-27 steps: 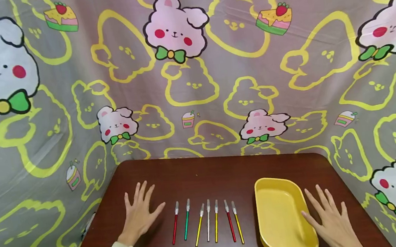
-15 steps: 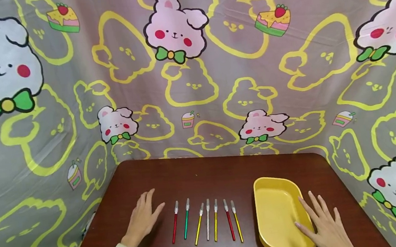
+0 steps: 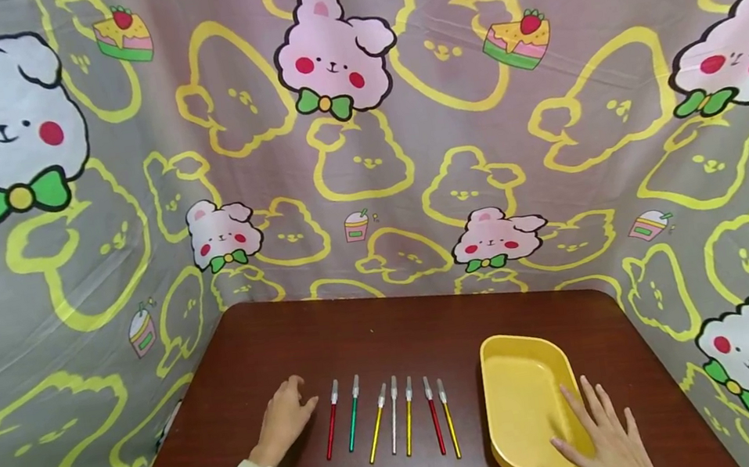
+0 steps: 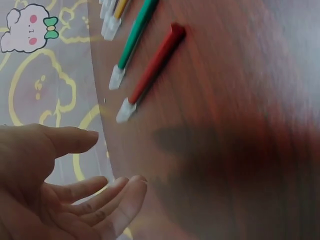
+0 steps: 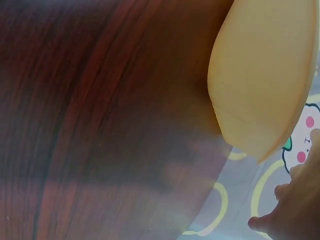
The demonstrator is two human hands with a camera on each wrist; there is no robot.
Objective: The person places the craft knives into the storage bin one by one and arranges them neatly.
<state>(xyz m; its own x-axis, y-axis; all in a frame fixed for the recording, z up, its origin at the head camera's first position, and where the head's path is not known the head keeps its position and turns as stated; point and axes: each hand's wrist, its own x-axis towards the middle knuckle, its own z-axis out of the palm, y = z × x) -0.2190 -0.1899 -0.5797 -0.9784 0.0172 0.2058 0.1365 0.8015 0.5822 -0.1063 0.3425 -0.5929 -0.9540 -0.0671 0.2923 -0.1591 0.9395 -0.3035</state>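
Note:
My left hand (image 3: 284, 419), fingers loosely bent and holding nothing, hovers just left of a row of slim pen-like craft knives with clear caps. Nearest to it lies a red craft knife (image 3: 331, 428), then a green craft knife (image 3: 353, 422). In the left wrist view, the thumb and fingers (image 4: 125, 200) are apart, below the capped end of the red one (image 4: 157, 62). My right hand (image 3: 610, 435), fingers spread, is at the right rim of a yellow plastic tray (image 3: 493, 407), its thumb overlapping the inside. The right wrist view has the tray's outer wall (image 5: 260, 75) above the fingers.
Right of the green one lie a yellow craft knife (image 3: 375, 430), a silver one (image 3: 395, 424), another yellow one (image 3: 410, 422), then a red one (image 3: 436, 422) and a last yellow one (image 3: 450, 425). A patterned curtain (image 3: 368, 132) surrounds the brown table (image 3: 388, 334).
My left hand has moved right and nearer the red craft knife, its spread fingers now bent. My right hand has shifted left and down over the tray's rim. The craft knives stay put.

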